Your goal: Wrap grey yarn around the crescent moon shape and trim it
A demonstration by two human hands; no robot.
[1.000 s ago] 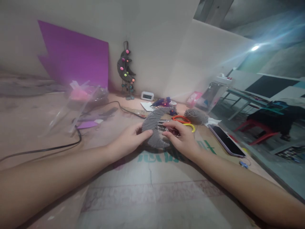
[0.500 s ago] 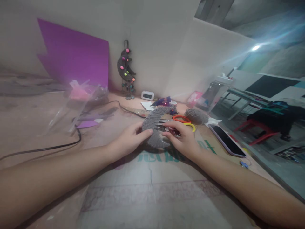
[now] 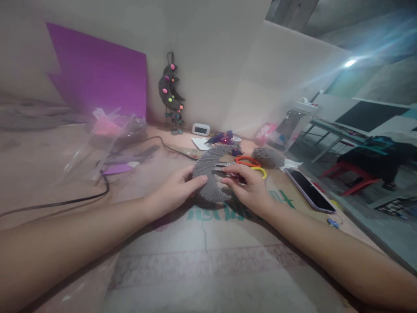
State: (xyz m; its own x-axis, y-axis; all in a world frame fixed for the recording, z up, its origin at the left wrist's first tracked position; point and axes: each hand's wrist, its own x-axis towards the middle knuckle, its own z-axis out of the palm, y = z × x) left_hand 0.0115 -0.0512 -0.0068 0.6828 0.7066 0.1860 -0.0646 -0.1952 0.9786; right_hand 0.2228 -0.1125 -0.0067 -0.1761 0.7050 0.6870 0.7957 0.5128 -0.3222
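A crescent moon wrapped in grey yarn (image 3: 211, 174) is held up above the cardboard sheet. My left hand (image 3: 177, 189) grips its outer curve, the thumb lying over the front and the fingers behind. At the hollow of the crescent, my right hand (image 3: 249, 187) is closed in a pinch; whatever lies between those fingertips is too small to make out. Just beyond the right hand are orange-handled scissors (image 3: 247, 161) and a yellow handle (image 3: 262, 172), partly covered by it. A ball of grey yarn (image 3: 267, 158) rests behind them.
A dark glue gun (image 3: 223, 138) with a red light lies near a white digital clock (image 3: 200, 129). A phone (image 3: 309, 190) is at the right edge. A decorated moon hanging (image 3: 171, 89) is against the wall. Plastic bags (image 3: 110, 126) and a black cable (image 3: 78, 200) occupy the left.
The view has shifted very slightly. Both hands keep their places on the crescent, and its lower tip has turned a little; the right fingertips have barely moved.
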